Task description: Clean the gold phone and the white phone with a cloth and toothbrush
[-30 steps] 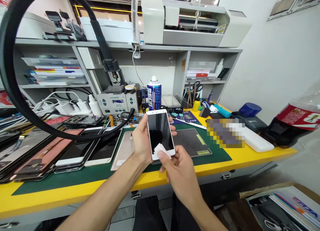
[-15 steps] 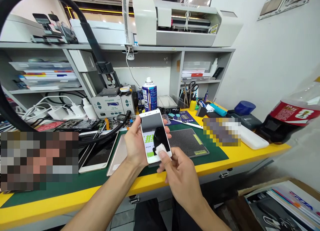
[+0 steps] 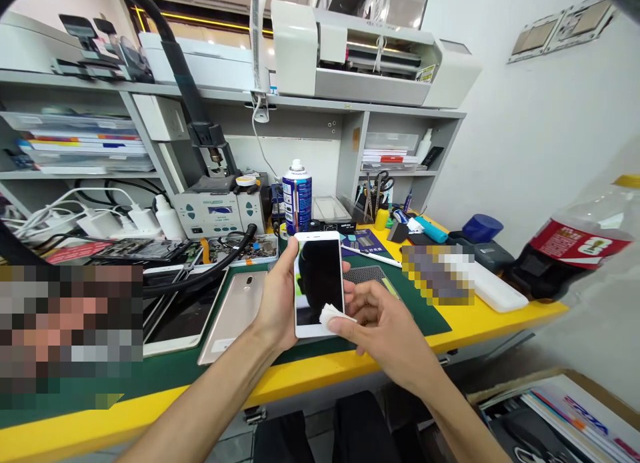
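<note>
A white-framed phone (image 3: 320, 283) with a dark, glossy screen is held nearly upright above the green mat (image 3: 430, 321). My left hand (image 3: 280, 293) wraps round it from the left, thumb along the left edge and fingertips showing past the right edge. Between the thumb and fingers of my right hand (image 3: 385, 326) is a folded white wipe (image 3: 334, 314), which lies over the lower right part of the screen. Behind my left forearm lies a gold phone (image 3: 235, 309), back up, beside a white-framed tablet (image 3: 185, 316).
A blue spray can (image 3: 297, 199) stands behind the phone. The perforated grey pad (image 3: 373, 274) is partly hidden by my right hand. A black hose (image 3: 220, 276) arches over the left side. A cola bottle (image 3: 570, 243) and a white case (image 3: 495, 286) are at the right.
The held phone has turned more upright and its screen reflection has shifted. The wipe is fanned out more at the screen's lower right. The whole view has shifted slightly.
</note>
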A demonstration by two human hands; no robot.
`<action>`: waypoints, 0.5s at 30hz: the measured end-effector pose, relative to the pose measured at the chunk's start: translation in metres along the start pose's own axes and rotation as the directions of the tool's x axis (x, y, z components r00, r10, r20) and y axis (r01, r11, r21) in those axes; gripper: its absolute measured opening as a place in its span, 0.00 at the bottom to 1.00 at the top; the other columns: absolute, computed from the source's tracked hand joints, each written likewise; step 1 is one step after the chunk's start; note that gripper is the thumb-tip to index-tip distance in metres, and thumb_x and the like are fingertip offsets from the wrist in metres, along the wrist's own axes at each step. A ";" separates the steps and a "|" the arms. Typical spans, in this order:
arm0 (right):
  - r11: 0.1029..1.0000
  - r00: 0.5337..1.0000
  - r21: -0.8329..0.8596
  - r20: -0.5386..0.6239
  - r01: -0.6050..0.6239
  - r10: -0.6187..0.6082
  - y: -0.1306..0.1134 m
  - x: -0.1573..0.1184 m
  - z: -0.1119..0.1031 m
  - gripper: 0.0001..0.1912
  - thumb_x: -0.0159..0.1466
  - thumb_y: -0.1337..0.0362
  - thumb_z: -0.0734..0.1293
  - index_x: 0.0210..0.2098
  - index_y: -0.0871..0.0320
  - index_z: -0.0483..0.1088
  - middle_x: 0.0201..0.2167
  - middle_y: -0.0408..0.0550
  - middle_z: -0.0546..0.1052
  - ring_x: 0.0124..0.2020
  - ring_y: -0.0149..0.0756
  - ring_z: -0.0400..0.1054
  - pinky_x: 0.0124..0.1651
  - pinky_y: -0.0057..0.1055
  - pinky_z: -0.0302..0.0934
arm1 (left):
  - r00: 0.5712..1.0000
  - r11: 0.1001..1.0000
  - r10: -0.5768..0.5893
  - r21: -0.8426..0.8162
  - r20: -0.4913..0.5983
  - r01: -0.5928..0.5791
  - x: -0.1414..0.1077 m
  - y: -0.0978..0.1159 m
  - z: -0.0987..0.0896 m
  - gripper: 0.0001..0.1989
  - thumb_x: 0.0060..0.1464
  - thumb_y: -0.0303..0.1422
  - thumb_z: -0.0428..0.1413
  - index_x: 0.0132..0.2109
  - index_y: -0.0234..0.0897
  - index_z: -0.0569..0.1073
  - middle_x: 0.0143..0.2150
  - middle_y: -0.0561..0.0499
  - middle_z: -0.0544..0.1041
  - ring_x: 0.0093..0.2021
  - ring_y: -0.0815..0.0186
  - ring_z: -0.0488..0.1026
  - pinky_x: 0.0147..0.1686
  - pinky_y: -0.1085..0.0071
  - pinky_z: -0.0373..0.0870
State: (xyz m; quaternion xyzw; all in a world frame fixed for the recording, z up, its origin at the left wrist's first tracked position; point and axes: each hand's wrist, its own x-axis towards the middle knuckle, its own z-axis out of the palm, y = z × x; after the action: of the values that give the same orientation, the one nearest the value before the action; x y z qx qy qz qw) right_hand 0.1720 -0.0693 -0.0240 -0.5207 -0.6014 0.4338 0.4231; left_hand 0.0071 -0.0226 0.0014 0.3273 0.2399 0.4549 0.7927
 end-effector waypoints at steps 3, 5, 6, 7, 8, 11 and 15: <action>0.989 0.989 -0.022 -0.002 0.146 -0.146 -0.005 0.010 -0.005 0.37 0.57 0.55 0.75 0.62 0.49 0.62 0.50 0.49 0.74 0.41 0.38 0.72 0.34 0.29 0.69 | 0.999 0.999 0.041 -0.015 0.003 -0.041 0.002 -0.003 -0.001 0.33 0.63 0.54 0.44 0.50 0.27 0.77 0.38 0.36 0.82 0.34 0.51 0.81 0.36 0.58 0.78; 0.976 0.975 -0.014 0.037 0.218 -0.218 -0.011 0.017 -0.008 0.43 0.58 0.58 0.74 0.68 0.44 0.54 0.56 0.50 0.70 0.47 0.40 0.70 0.36 0.30 0.70 | 0.998 0.998 0.063 -0.016 -0.006 -0.064 0.004 -0.004 -0.002 0.30 0.63 0.52 0.45 0.53 0.30 0.76 0.38 0.39 0.82 0.35 0.52 0.81 0.36 0.59 0.78; 0.970 0.969 -0.008 0.048 0.243 -0.242 -0.015 0.021 -0.010 0.44 0.58 0.58 0.74 0.69 0.43 0.52 0.58 0.49 0.69 0.48 0.40 0.70 0.37 0.30 0.71 | 0.997 0.997 0.078 -0.014 -0.020 -0.078 0.005 -0.006 -0.002 0.28 0.63 0.51 0.47 0.54 0.31 0.75 0.38 0.40 0.82 0.35 0.53 0.81 0.36 0.60 0.79; 0.966 0.964 0.001 0.055 0.259 -0.258 -0.018 0.025 -0.012 0.44 0.59 0.58 0.74 0.69 0.43 0.52 0.59 0.49 0.68 0.48 0.41 0.70 0.36 0.30 0.72 | 0.995 0.996 0.089 -0.012 -0.033 -0.090 0.005 -0.007 -0.002 0.27 0.63 0.50 0.48 0.54 0.33 0.75 0.38 0.41 0.83 0.35 0.54 0.81 0.36 0.61 0.79; 0.964 0.961 0.010 0.066 0.267 -0.267 -0.023 0.029 -0.014 0.43 0.59 0.57 0.73 0.69 0.43 0.53 0.58 0.49 0.68 0.46 0.40 0.71 0.34 0.30 0.72 | 0.995 0.995 0.096 -0.009 -0.040 -0.097 0.006 -0.009 -0.003 0.25 0.63 0.49 0.49 0.55 0.34 0.75 0.38 0.42 0.83 0.35 0.54 0.81 0.36 0.61 0.79; 0.953 0.950 0.041 0.083 0.300 -0.302 -0.034 0.041 -0.018 0.34 0.61 0.56 0.72 0.64 0.46 0.62 0.53 0.50 0.73 0.34 0.35 0.73 0.26 0.28 0.69 | 0.998 0.998 0.055 0.017 -0.015 -0.055 0.007 -0.012 -0.005 0.26 0.62 0.50 0.49 0.53 0.34 0.76 0.35 0.42 0.82 0.33 0.54 0.81 0.35 0.60 0.78; 0.923 0.924 0.068 0.011 0.379 -0.381 -0.043 0.054 -0.018 0.17 0.63 0.55 0.70 0.47 0.58 0.75 0.36 0.47 0.79 0.26 0.31 0.69 0.27 0.26 0.66 | 0.999 0.997 -0.029 0.072 0.029 0.027 0.005 -0.013 -0.007 0.33 0.60 0.56 0.47 0.47 0.28 0.78 0.33 0.37 0.82 0.32 0.51 0.81 0.34 0.58 0.78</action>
State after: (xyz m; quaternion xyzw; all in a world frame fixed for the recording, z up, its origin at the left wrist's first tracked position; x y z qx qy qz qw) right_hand 0.1731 -0.0179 0.0253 -0.3750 -0.6818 0.3689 0.5084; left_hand 0.0117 -0.0206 -0.0133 0.3588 0.2488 0.4297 0.7904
